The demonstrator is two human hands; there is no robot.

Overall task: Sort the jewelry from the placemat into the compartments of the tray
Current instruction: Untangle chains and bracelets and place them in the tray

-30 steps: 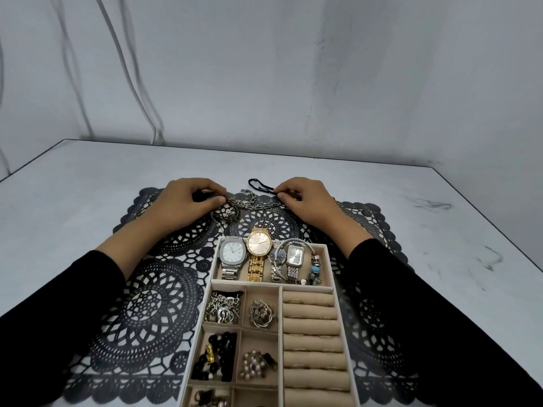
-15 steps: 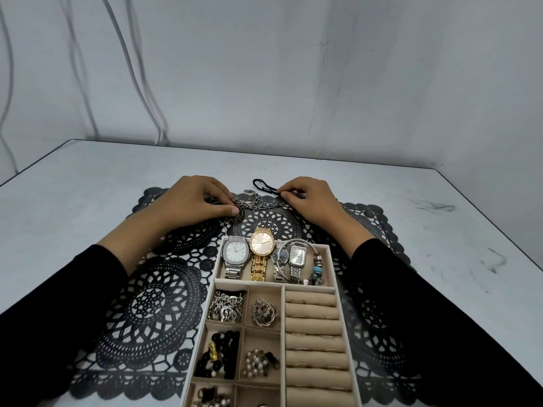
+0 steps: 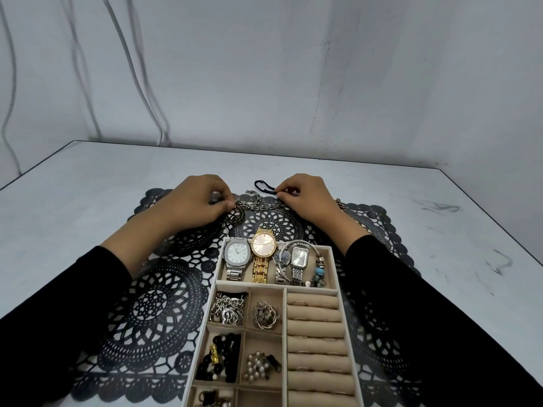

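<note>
A silver chain lies on the far part of the placemat, stretched between both hands. The left hand has its fingers curled, thumb and forefinger pinching the chain's left end. The right hand is curled too, its fingertips pinched where the chain's right end runs in. It looks to be holding that end, though a black cord lying just behind the chain touches the same fingertips. Neither piece has left the placemat. A gold-toned piece shows partly beyond the right wrist, mostly hidden.

Nearer the person the tray sits on the placemat and is already well filled. Its wide far compartment holds 4 watches side by side and a beaded bangle. Below it, 4 small compartments hold silver links, a brooch, black beads and pearls. The bottom row is cut by the frame edge. The rolls on the right show thin rings tucked between them.

Judging by this, most of the sorting is done. The chain, the cord and the gold-toned piece seem to be what is left, with the chain in hand. All of it rests on a pale table.
</note>
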